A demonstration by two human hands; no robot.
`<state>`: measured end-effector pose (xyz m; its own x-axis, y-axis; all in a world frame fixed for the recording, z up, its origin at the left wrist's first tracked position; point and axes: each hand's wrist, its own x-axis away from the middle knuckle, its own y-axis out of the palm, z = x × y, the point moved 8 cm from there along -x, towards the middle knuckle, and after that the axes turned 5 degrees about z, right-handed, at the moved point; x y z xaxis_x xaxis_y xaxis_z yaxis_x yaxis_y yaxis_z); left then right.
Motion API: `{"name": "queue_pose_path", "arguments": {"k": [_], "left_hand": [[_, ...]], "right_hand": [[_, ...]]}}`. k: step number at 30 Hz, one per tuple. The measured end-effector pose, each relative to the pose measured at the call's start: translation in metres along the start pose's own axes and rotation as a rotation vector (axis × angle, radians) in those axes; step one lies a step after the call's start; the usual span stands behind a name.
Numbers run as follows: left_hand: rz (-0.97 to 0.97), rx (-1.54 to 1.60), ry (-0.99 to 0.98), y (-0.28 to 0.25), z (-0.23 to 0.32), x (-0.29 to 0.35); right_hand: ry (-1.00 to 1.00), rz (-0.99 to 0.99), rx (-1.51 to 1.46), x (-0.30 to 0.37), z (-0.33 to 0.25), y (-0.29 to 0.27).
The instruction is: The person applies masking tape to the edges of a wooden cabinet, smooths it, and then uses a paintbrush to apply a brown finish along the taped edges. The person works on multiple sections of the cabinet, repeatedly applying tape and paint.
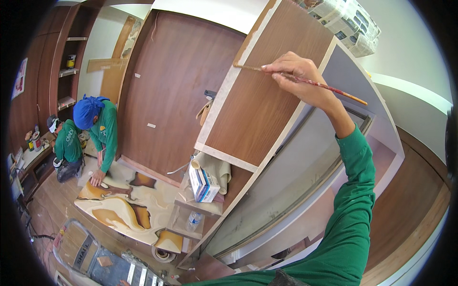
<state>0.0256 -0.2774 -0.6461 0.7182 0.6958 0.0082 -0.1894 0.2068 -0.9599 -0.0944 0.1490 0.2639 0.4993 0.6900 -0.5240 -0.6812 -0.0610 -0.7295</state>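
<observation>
My right hand [296, 76] is raised at upper right, its fingers pinched round a thin paintbrush [329, 87]. The brush has a red, paint-flecked handle with an orange end. Its tip touches the pale edge strip [231, 78] of a tall wood-grain cabinet panel [267, 95]. Along that strip, the stretch above the tip looks browner, the part below whitish. At the bottom edge, by the stepladder, a sliver of skin [124, 282] may be my left hand; its fingers are too cut off to read.
Left, a person in a blue head cloth [87, 112] bends over a marbled brown-and-cream panel [114, 209]; another person [67, 143] crouches behind. A stepladder [102, 267] stands below. Shelves hold a white-blue box [204, 185] and plastic bottle [193, 221]. A newspaper-wrapped object [350, 24] is at top right.
</observation>
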Motion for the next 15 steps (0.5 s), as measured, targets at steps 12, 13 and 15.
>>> {"name": "queue_pose_path", "arguments": {"k": [12, 13, 15], "left_hand": [[0.082, -0.017, -0.064, -0.004, -0.004, 0.001], [0.067, -0.012, -0.081, -0.005, -0.007, 0.002], [0.025, 0.003, -0.087, -0.006, 0.0, 0.004]], "right_hand": [[-0.042, 0.031, 0.027, 0.003, -0.012, 0.006], [-0.051, 0.02, 0.025, 0.002, -0.015, 0.009], [-0.054, 0.023, 0.058, 0.004, -0.015, 0.004]]}}
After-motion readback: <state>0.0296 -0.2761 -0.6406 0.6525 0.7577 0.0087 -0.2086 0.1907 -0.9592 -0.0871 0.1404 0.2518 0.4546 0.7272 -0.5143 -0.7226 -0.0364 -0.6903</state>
